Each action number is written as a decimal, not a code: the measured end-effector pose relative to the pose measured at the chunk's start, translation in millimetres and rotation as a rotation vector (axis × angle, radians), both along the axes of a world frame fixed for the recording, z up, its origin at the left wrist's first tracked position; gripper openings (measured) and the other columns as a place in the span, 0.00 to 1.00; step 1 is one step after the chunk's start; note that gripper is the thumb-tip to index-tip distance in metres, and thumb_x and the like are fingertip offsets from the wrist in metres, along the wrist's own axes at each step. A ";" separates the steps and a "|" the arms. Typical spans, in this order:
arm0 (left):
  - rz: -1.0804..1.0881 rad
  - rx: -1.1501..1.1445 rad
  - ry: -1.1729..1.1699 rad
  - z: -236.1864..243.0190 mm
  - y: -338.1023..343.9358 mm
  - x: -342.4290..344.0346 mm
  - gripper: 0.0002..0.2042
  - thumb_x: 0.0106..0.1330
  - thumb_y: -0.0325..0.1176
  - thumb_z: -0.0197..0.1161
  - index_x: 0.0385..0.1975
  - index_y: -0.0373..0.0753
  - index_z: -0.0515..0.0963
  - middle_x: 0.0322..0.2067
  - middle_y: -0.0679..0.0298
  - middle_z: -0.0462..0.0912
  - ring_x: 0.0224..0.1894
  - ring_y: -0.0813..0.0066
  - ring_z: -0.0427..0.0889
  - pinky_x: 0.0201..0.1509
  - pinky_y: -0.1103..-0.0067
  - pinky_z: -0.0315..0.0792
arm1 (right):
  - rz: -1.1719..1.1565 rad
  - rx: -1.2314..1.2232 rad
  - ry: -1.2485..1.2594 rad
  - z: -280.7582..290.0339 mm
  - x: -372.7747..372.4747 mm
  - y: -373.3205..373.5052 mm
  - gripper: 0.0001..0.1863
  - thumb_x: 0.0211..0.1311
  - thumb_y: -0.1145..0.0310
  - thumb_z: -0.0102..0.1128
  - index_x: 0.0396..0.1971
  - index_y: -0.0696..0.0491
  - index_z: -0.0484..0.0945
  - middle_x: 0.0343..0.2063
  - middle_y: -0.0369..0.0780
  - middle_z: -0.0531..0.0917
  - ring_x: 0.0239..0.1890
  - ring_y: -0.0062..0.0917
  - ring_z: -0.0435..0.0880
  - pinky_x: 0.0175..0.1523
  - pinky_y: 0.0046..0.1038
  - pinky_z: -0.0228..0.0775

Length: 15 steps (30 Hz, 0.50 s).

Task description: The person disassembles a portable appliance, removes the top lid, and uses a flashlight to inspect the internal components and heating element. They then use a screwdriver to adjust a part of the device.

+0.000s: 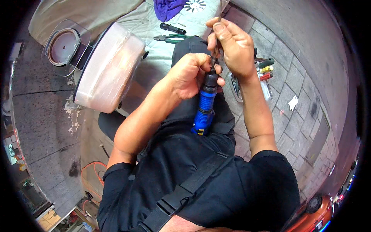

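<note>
A blue power tool point(204, 104) with a black nose stands tilted against my lap, nose pointing away from me. My left hand point(189, 75) is closed around the black nose, with fingertips showing on its far side. Above it, my right hand point(234, 48) pinches a thin dark metal rod point(215, 52) between thumb and fingers. The rod runs down to the tool's nose; whether it sits inside is hidden by my fingers.
Ahead on a pale cloth lie green-handled pliers point(170, 38), a black flashlight point(172, 28) and a purple cloth point(168, 8). To the left stands a clear plastic-wrapped case point(110, 65). Screwdrivers point(266, 69) lie right of my right forearm, above grey paving point(286, 89). An orange cord point(92, 170) lies lower left.
</note>
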State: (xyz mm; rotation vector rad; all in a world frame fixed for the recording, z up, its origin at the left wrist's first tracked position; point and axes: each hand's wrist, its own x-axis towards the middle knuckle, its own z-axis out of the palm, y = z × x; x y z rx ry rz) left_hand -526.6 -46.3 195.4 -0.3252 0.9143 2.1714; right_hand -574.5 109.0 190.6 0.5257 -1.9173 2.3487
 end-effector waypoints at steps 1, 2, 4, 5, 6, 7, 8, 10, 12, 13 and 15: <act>0.003 0.000 0.002 1.5 -0.7 0.1 0.06 0.60 0.26 0.51 0.36 0.37 0.72 0.34 0.58 0.80 0.34 0.57 0.87 0.42 0.56 0.83 | -0.019 -0.005 -0.003 2.4 4.6 -0.4 0.14 0.79 0.64 0.54 0.50 0.56 0.82 0.23 0.32 0.81 0.18 0.10 0.76 0.19 0.16 0.66; -0.003 -0.005 0.006 2.2 -0.7 -0.4 0.06 0.60 0.26 0.51 0.36 0.37 0.73 0.34 0.58 0.80 0.34 0.57 0.87 0.43 0.56 0.83 | -0.039 -0.009 -0.006 6.8 14.2 -0.3 0.14 0.79 0.64 0.54 0.51 0.56 0.82 0.23 0.32 0.81 0.18 0.10 0.76 0.20 0.16 0.66; -0.013 -0.017 0.009 0.8 -0.4 3.5 0.08 0.60 0.25 0.51 0.37 0.36 0.73 0.34 0.58 0.80 0.34 0.56 0.87 0.44 0.56 0.83 | -0.056 0.031 -0.077 11.0 22.2 -3.1 0.14 0.79 0.63 0.54 0.51 0.56 0.82 0.23 0.31 0.81 0.19 0.10 0.75 0.20 0.16 0.66; -0.001 0.005 -0.029 -6.6 -1.1 0.3 0.09 0.59 0.25 0.52 0.39 0.35 0.74 0.35 0.57 0.81 0.35 0.56 0.87 0.44 0.56 0.82 | -0.054 0.076 -0.141 11.5 22.7 -4.7 0.14 0.79 0.63 0.54 0.51 0.56 0.82 0.23 0.31 0.81 0.19 0.10 0.75 0.21 0.15 0.66; 0.018 0.026 0.017 -9.8 -1.8 -3.9 0.10 0.60 0.27 0.52 0.41 0.35 0.75 0.36 0.57 0.81 0.35 0.58 0.87 0.45 0.57 0.82 | -0.056 0.124 -0.201 12.6 22.0 -5.3 0.14 0.79 0.63 0.54 0.51 0.56 0.82 0.23 0.31 0.81 0.19 0.10 0.75 0.21 0.15 0.66; 0.011 0.025 0.028 -10.0 -3.9 -2.1 0.11 0.61 0.27 0.52 0.41 0.35 0.75 0.36 0.57 0.82 0.35 0.58 0.86 0.45 0.58 0.82 | -0.043 0.074 -0.155 2.7 25.8 -9.2 0.14 0.79 0.62 0.55 0.50 0.56 0.83 0.22 0.31 0.81 0.18 0.09 0.74 0.21 0.15 0.65; 0.005 0.024 0.039 -9.6 -5.6 0.1 0.11 0.61 0.27 0.52 0.42 0.35 0.75 0.36 0.58 0.82 0.34 0.59 0.86 0.46 0.58 0.81 | -0.031 0.074 -0.174 4.3 27.3 -7.1 0.14 0.79 0.62 0.55 0.50 0.56 0.83 0.22 0.31 0.81 0.18 0.09 0.74 0.21 0.15 0.65; 0.017 0.030 0.027 -4.9 -5.2 0.2 0.11 0.62 0.28 0.51 0.42 0.36 0.75 0.36 0.58 0.82 0.34 0.59 0.86 0.47 0.58 0.81 | -0.002 0.066 -0.215 9.0 27.8 -5.3 0.13 0.79 0.63 0.55 0.51 0.55 0.83 0.22 0.31 0.82 0.17 0.09 0.74 0.21 0.15 0.65; 0.036 0.062 0.026 -2.1 -6.2 0.0 0.11 0.63 0.30 0.51 0.42 0.36 0.75 0.36 0.59 0.82 0.35 0.59 0.85 0.48 0.59 0.81 | -0.045 0.055 -0.174 12.1 22.6 -8.4 0.13 0.77 0.63 0.58 0.46 0.56 0.84 0.23 0.31 0.83 0.17 0.09 0.74 0.20 0.15 0.64; 0.048 0.092 0.031 -0.8 -7.3 -0.1 0.11 0.63 0.30 0.51 0.42 0.36 0.75 0.36 0.59 0.83 0.35 0.59 0.86 0.48 0.59 0.80 | -0.059 0.043 -0.160 10.8 17.3 -10.3 0.12 0.77 0.62 0.59 0.45 0.56 0.85 0.23 0.32 0.83 0.16 0.09 0.74 0.20 0.15 0.64; 0.055 0.158 0.064 -1.4 -9.9 0.9 0.13 0.67 0.35 0.51 0.45 0.37 0.76 0.36 0.59 0.84 0.37 0.60 0.86 0.49 0.61 0.80 | -0.103 0.032 -0.125 18.7 13.5 -15.9 0.14 0.75 0.61 0.62 0.37 0.56 0.86 0.22 0.32 0.83 0.14 0.10 0.74 0.18 0.16 0.63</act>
